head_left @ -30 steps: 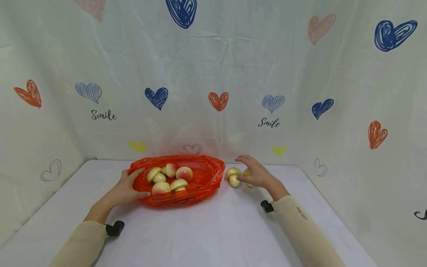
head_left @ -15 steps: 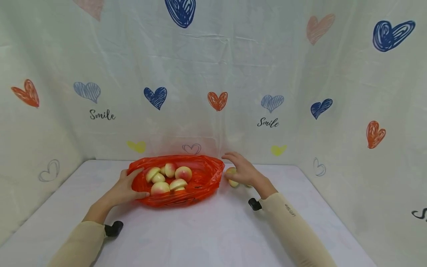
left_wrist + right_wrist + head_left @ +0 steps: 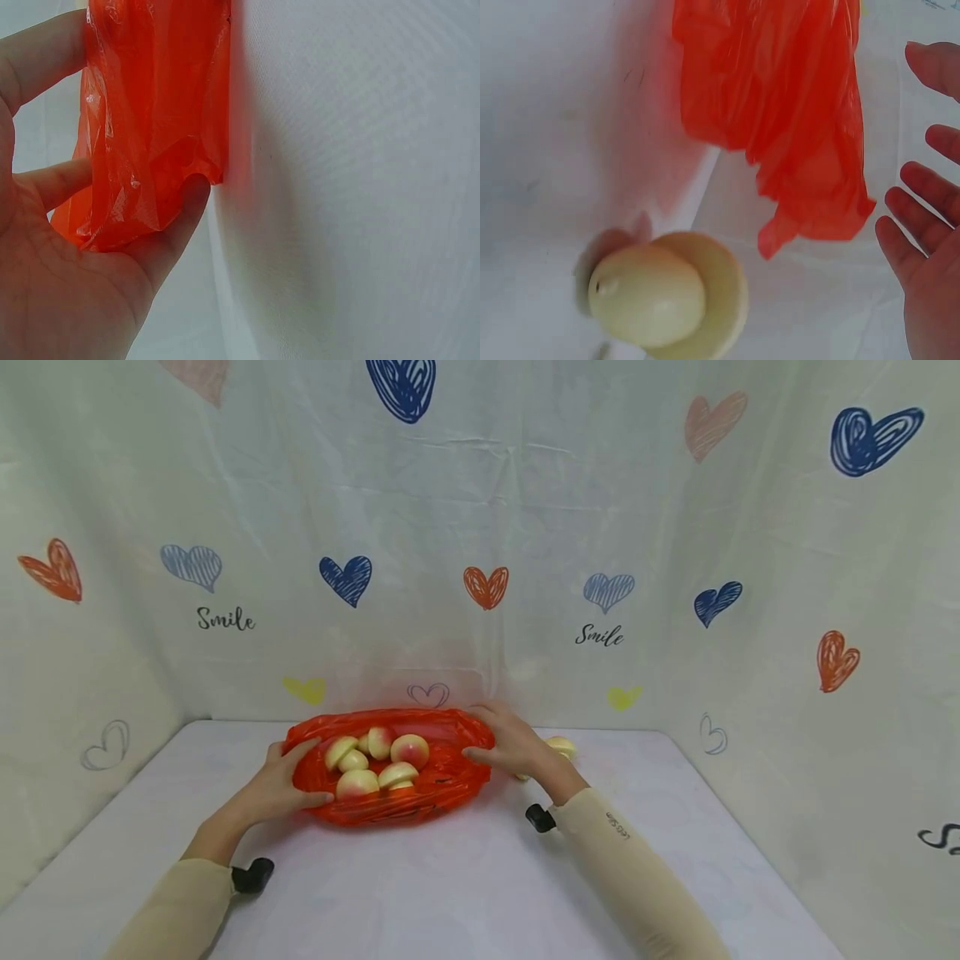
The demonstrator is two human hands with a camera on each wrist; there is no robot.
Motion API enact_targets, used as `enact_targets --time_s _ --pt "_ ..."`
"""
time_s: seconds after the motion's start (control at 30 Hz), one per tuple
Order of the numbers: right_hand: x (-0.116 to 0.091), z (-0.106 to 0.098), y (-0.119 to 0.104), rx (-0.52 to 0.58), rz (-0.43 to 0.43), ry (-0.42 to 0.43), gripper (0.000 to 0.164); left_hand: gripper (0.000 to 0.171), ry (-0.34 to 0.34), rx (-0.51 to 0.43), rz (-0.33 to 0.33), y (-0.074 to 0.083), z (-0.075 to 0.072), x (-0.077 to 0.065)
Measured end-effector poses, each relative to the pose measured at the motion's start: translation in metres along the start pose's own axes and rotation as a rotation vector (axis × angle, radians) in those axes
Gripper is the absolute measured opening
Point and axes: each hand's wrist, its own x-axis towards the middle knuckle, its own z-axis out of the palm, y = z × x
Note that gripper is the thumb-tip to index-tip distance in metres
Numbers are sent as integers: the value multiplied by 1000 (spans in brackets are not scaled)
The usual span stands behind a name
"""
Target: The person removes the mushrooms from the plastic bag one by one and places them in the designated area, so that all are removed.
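A red plastic bag lies on the table with its mouth facing up. Inside it are several cream mushrooms, some with pink-tinged caps. My left hand holds the bag's left end, thumb at the front rim and fingers along the back; in the left wrist view the thumb bends against the red film. At the bag's right end, my right hand reaches over the rim with spread fingers, holding nothing. One mushroom lies on the table below it in the right wrist view, mostly hidden by that hand in the head view.
Another mushroom lies at the back of the table, right of the bag. The white table meets a white curtain printed with hearts, close behind the bag. Curtain also hangs along both sides.
My right hand has moved left, from over the loose mushrooms to the bag's right rim. The left hand keeps its place on the bag. The view has shifted slightly.
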Motion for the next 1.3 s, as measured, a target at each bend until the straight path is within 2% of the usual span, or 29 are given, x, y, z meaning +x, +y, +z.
enact_targets --time_s 0.17,0.4,0.67,0.9,1.13,1.3 --pt "9 10 -11 36 -32 -12 60 99 -3 1 -5 1 -1 0" --pt "20 24 -25 -22 -119 -37 58 99 -12 -6 -14 0 -1 0" --pt "32 42 -33 28 -85 -77 59 99 -7 -5 -5 -1 -1 0" --pt "39 50 -36 83 -101 -105 53 98 -11 -17 -10 1 0 0" --pt "41 56 -44 135 -157 -116 47 98 -12 -11 -13 4 -2 0" --pt "42 62 -51 124 -140 -136 44 98 -12 -12 -14 2 -1 0"
